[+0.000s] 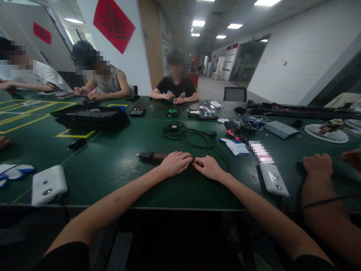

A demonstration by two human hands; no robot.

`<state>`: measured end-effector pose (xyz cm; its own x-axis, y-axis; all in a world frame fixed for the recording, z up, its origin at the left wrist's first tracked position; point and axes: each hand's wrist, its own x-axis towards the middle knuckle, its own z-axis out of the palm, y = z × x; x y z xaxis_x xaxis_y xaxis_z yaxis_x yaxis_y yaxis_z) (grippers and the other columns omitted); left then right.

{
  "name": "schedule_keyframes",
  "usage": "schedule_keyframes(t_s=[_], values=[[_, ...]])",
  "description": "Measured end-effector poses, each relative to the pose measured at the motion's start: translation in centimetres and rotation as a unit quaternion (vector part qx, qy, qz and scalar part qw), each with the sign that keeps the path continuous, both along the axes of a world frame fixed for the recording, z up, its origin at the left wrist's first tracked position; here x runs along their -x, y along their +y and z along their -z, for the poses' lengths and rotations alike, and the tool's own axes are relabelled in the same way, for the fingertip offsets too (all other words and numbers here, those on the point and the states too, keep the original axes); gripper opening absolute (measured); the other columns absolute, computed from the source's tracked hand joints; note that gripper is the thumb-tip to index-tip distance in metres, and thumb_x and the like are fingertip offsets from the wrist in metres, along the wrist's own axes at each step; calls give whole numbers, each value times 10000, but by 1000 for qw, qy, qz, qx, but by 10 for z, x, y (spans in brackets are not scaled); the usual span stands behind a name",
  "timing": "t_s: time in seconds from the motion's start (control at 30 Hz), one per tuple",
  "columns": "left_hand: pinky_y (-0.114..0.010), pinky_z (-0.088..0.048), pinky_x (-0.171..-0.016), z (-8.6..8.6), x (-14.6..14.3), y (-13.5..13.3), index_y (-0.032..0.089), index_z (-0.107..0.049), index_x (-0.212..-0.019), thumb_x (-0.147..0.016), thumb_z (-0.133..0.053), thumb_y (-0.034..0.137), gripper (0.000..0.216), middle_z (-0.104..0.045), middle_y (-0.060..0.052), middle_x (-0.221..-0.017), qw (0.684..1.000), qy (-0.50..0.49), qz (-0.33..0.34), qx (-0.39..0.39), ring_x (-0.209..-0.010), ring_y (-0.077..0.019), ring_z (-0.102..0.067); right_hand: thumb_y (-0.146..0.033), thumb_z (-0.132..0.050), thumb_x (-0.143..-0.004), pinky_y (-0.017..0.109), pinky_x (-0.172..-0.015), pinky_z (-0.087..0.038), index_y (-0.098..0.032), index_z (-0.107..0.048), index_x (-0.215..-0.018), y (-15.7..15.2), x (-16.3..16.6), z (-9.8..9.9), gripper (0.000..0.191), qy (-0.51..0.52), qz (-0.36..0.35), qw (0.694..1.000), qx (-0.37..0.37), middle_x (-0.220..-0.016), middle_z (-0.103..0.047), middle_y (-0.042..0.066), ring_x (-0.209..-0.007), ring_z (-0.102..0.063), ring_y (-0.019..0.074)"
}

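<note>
My left hand (175, 163) is closed over the rear end of a dark soldering-iron-like tool (150, 156) that lies on the green table (113, 165), its tip pointing left. My right hand (208, 167) is closed in a pinch at the spot where the black cord (194, 137) leaves the tool; its fingertips meet those of the left hand. The cord loops away across the table behind both hands.
A white device (48, 185) lies front left and another (273, 179) front right. A neighbour's hand (318, 165) rests at the right. A black tray (90, 116), a red screwdriver (233, 134), white-blue gloves (235, 146) and several seated people lie beyond.
</note>
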<state>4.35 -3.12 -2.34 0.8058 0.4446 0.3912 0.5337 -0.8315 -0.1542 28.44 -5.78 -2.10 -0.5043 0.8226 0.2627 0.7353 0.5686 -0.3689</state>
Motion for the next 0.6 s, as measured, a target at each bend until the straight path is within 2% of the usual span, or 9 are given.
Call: schedule_keyframes(t_s=[0.2,0.33,0.5,0.6], values=[[-352,-524,-911,2,0,1,212,-599,-1222,-1055,-501,379,255,-648,-82,-1311,1000,-20,-17,10,-1081,-207,-668,-370,-592,-1022,259,-636,-281,-197,-715,-910,-1,0,-1,240,1,-4,1000,5,-681,-640,-8,-588,-507,115],[-363,-517,-919,0,2,0,233,-595,-1244,-1051,-497,333,238,-636,-68,-1334,1000,3,5,3,-1099,-214,-659,-364,-596,-1019,261,-633,-274,-199,-711,-910,0,0,-1,229,-1,-1,1000,3,-673,-635,-10,-587,-507,117],[-357,-516,-919,0,1,1,212,-593,-1233,-1048,-506,350,246,-644,-80,-1308,1000,-11,-19,11,-1077,-210,-665,-363,-598,-1018,261,-629,-269,-199,-710,-909,0,0,-1,227,-6,-1,1000,2,-676,-637,-10,-581,-502,114],[-361,-514,-916,2,1,2,228,-584,-1259,-1048,-500,333,251,-639,-74,-1321,1000,2,-5,3,-1080,-211,-662,-363,-599,-1016,261,-628,-268,-197,-709,-904,0,0,0,228,-6,2,1000,0,-681,-641,-8,-583,-503,114]])
